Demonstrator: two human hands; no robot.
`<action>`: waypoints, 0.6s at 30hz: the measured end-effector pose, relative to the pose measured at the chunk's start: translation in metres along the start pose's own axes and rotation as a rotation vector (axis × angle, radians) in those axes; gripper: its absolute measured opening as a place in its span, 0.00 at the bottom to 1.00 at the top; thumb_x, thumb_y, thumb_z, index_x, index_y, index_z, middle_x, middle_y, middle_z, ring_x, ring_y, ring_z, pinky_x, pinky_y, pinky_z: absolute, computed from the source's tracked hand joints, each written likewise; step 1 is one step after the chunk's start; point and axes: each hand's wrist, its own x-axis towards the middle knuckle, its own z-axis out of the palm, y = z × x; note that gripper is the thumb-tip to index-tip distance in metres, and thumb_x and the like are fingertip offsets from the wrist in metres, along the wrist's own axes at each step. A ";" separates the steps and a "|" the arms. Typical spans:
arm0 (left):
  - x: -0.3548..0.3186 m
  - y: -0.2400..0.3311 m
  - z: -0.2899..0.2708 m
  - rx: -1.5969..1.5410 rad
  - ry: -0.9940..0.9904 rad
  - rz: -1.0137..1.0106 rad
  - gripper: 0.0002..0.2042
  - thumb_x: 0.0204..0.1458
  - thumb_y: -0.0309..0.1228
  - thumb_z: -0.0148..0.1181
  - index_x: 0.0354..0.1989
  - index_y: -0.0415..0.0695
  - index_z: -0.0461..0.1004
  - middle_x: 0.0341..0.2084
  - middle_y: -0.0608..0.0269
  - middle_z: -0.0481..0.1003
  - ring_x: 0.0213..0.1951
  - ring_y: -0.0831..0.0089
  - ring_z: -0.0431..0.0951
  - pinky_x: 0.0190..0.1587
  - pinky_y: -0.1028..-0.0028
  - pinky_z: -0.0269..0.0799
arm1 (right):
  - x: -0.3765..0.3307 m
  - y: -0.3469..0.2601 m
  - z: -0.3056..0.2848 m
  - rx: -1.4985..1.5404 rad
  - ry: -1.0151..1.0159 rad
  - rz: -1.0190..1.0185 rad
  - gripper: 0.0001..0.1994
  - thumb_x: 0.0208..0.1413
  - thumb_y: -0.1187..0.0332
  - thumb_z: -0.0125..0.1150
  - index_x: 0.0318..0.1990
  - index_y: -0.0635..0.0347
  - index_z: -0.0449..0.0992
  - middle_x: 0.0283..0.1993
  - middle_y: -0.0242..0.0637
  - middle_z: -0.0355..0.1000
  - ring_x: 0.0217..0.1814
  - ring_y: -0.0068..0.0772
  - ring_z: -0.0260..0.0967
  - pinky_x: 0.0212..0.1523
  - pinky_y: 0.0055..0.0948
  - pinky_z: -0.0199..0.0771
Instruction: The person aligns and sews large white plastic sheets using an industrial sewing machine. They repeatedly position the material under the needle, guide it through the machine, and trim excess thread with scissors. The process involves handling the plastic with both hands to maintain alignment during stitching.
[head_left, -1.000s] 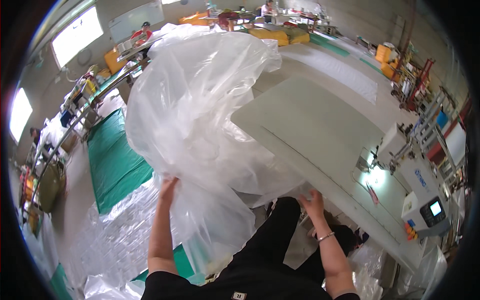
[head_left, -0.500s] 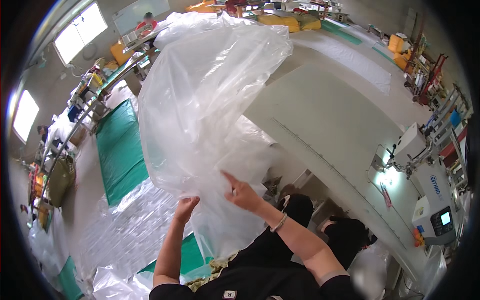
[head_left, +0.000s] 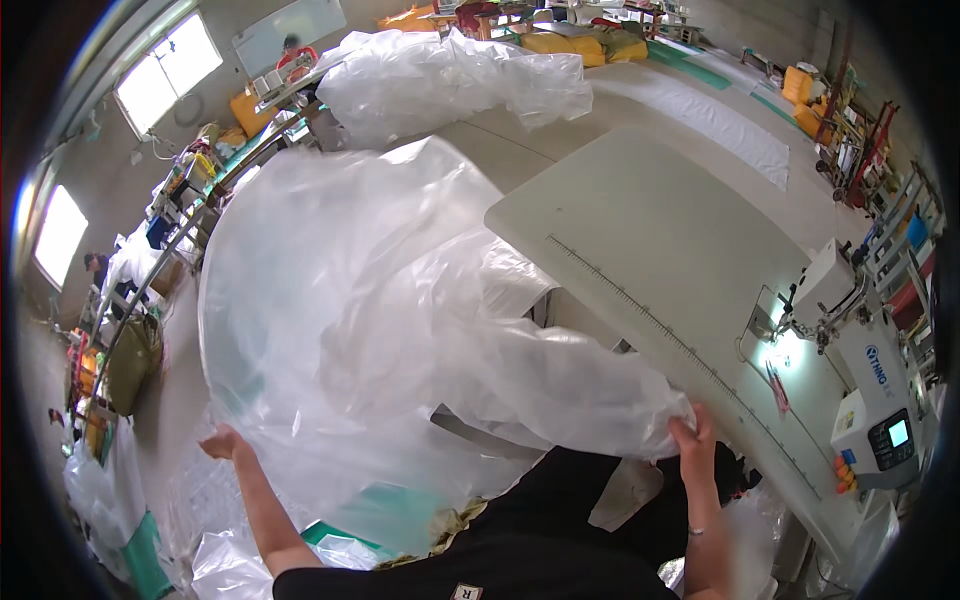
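Observation:
A large, thin sheet of translucent plastic film (head_left: 320,290) billows out in front of me, spread between my two arms. My left hand (head_left: 222,442) is closed at the film's near left edge, its fingertips slightly blurred. At the right, my right hand (head_left: 692,432) pinches a gathered end of the same film beside the table's near edge. Folds of film run from that grip back toward the middle. The film partly hides the floor and the green sheet (head_left: 395,515) under it.
To the right, a pale worktable (head_left: 640,210) with a ruler scale carries a lit sewing machine (head_left: 875,375) and red-handled snips (head_left: 777,388). Crumpled plastic film (head_left: 440,85) is heaped at the back. Benches with clutter line the left wall, where other people sit.
My hands have moved far apart, left hand to the left, right hand to the right. The right hand, pointing before, now grips film. The raised film has dropped and spread, uncovering the heap behind.

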 end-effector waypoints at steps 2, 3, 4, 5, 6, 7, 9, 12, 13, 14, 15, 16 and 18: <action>-0.040 0.066 -0.045 -0.359 0.131 0.658 0.21 0.53 0.27 0.56 0.54 0.33 0.65 0.52 0.50 0.69 0.54 0.56 0.70 0.59 0.62 0.61 | -0.013 0.017 -0.009 -0.104 -0.072 -0.114 0.05 0.49 0.81 0.56 0.33 0.63 0.73 0.31 0.29 0.72 0.35 0.17 0.67 0.41 0.19 0.65; -0.079 0.102 -0.062 -0.510 -0.039 0.882 0.22 0.54 0.27 0.55 0.57 0.33 0.63 0.55 0.51 0.68 0.57 0.56 0.68 0.62 0.62 0.59 | -0.019 0.019 -0.006 -0.067 -0.108 -0.136 0.06 0.47 0.83 0.55 0.32 0.63 0.73 0.31 0.29 0.72 0.36 0.17 0.67 0.42 0.18 0.65; -0.113 0.129 -0.075 -0.573 -0.316 1.005 0.22 0.55 0.26 0.54 0.59 0.34 0.62 0.57 0.52 0.66 0.59 0.59 0.67 0.63 0.62 0.57 | -0.025 0.020 -0.001 -0.025 -0.148 -0.151 0.07 0.45 0.84 0.55 0.32 0.64 0.72 0.31 0.29 0.72 0.36 0.17 0.66 0.43 0.17 0.64; -0.167 0.166 -0.096 -0.636 -0.606 1.025 0.20 0.55 0.23 0.52 0.58 0.36 0.64 0.57 0.53 0.66 0.58 0.60 0.67 0.61 0.64 0.60 | -0.032 0.021 0.003 0.013 -0.181 -0.167 0.08 0.44 0.86 0.54 0.31 0.64 0.72 0.31 0.29 0.72 0.37 0.17 0.66 0.44 0.17 0.63; -0.199 0.187 -0.102 -0.657 -0.881 1.151 0.19 0.53 0.20 0.53 0.55 0.39 0.67 0.57 0.53 0.67 0.58 0.59 0.68 0.60 0.65 0.62 | -0.036 0.024 0.003 0.065 -0.272 -0.223 0.10 0.38 0.89 0.55 0.28 0.65 0.73 0.32 0.32 0.73 0.35 0.22 0.70 0.41 0.18 0.67; -0.235 0.222 -0.106 -0.725 -0.949 1.537 0.19 0.50 0.19 0.55 0.52 0.39 0.69 0.57 0.52 0.67 0.57 0.56 0.68 0.58 0.64 0.64 | -0.040 0.014 0.006 -0.020 -0.370 -0.307 0.10 0.36 0.89 0.54 0.27 0.64 0.73 0.32 0.34 0.73 0.34 0.25 0.71 0.38 0.20 0.67; -0.303 0.256 -0.080 -0.719 -1.250 1.492 0.23 0.48 0.24 0.60 0.56 0.43 0.69 0.59 0.51 0.65 0.61 0.51 0.62 0.61 0.60 0.62 | -0.054 -0.024 0.006 -0.185 -0.565 -0.470 0.10 0.33 0.88 0.53 0.23 0.63 0.73 0.30 0.37 0.74 0.30 0.31 0.72 0.32 0.23 0.68; -0.360 0.212 0.015 -0.218 -1.414 1.458 0.40 0.42 0.37 0.69 0.65 0.50 0.55 0.64 0.53 0.56 0.67 0.50 0.51 0.63 0.47 0.55 | -0.072 -0.067 -0.019 -0.132 -0.912 -0.503 0.11 0.28 0.82 0.56 0.25 0.60 0.78 0.29 0.37 0.72 0.28 0.40 0.73 0.26 0.29 0.68; -0.371 0.193 0.032 0.133 -1.374 1.556 0.46 0.39 0.42 0.72 0.67 0.52 0.50 0.66 0.54 0.53 0.68 0.51 0.48 0.63 0.42 0.53 | -0.077 -0.076 -0.033 -0.096 -0.941 -0.565 0.09 0.30 0.76 0.56 0.25 0.60 0.78 0.28 0.36 0.72 0.27 0.38 0.73 0.26 0.30 0.68; -0.374 0.166 0.052 0.334 -1.425 1.635 0.50 0.36 0.45 0.74 0.68 0.53 0.48 0.67 0.55 0.51 0.69 0.51 0.47 0.62 0.39 0.52 | -0.081 -0.083 -0.056 -0.112 -0.989 -0.617 0.07 0.33 0.74 0.57 0.25 0.59 0.78 0.28 0.36 0.73 0.27 0.37 0.73 0.25 0.29 0.68; -0.369 0.131 0.071 0.543 -1.464 1.707 0.53 0.33 0.48 0.75 0.69 0.55 0.46 0.68 0.56 0.50 0.69 0.52 0.46 0.61 0.36 0.51 | -0.096 -0.080 -0.073 -0.083 -0.784 -0.680 0.05 0.38 0.73 0.57 0.25 0.60 0.77 0.28 0.35 0.73 0.26 0.34 0.71 0.25 0.28 0.68; -0.365 0.095 0.083 0.689 -1.551 1.720 0.55 0.32 0.51 0.75 0.69 0.57 0.46 0.67 0.57 0.51 0.70 0.53 0.45 0.62 0.37 0.50 | -0.111 -0.079 -0.088 -0.068 -0.563 -0.729 0.04 0.42 0.72 0.56 0.25 0.60 0.76 0.28 0.35 0.72 0.25 0.32 0.70 0.25 0.27 0.67; -0.342 0.029 0.091 0.877 -1.819 1.603 0.54 0.37 0.53 0.71 0.71 0.58 0.42 0.66 0.57 0.56 0.67 0.57 0.54 0.63 0.39 0.50 | -0.133 -0.071 -0.111 -0.245 -0.127 -0.824 0.04 0.49 0.74 0.55 0.27 0.62 0.75 0.26 0.34 0.70 0.25 0.27 0.67 0.28 0.24 0.68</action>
